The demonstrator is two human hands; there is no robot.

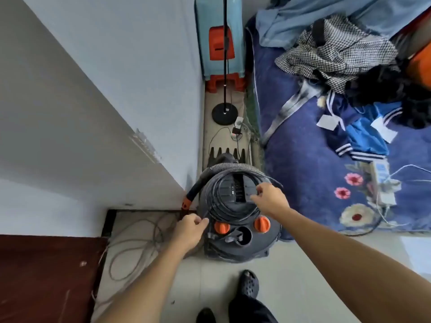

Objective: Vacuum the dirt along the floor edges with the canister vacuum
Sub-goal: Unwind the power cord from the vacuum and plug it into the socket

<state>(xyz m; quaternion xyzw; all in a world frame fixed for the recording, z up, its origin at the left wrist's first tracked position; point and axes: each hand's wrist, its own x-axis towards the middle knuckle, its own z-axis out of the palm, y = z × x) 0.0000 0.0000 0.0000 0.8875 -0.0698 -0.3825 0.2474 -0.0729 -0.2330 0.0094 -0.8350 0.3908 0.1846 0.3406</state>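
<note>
The right hand (271, 199) hovers over the lid of the dark grey round canister vacuum (242, 245). Its thumb and curled forefinger are drawn in narrow and pinch a loop of the black power cord (221, 206), which lies coiled on the lid. The left hand (190, 229) is at the lid's near-left rim with its fingers curled close. Their tips meet the outer loops of the coil, but I cannot tell whether they grip it.

Between the two hands, nearer the person, sit two orange round knobs (222, 227). Beyond the right hand's fingers a grey ribbed hose (233, 167) arcs round the far side of the lid. Its black, orange-tipped end (187, 202) hangs just above the left hand, against the white wall (93, 113). Left of the left hand a loose grey cable (140, 241) lies on the pale tiled floor (210, 287). Right of the right hand is a blue flowered bed cover (303, 171).
</note>
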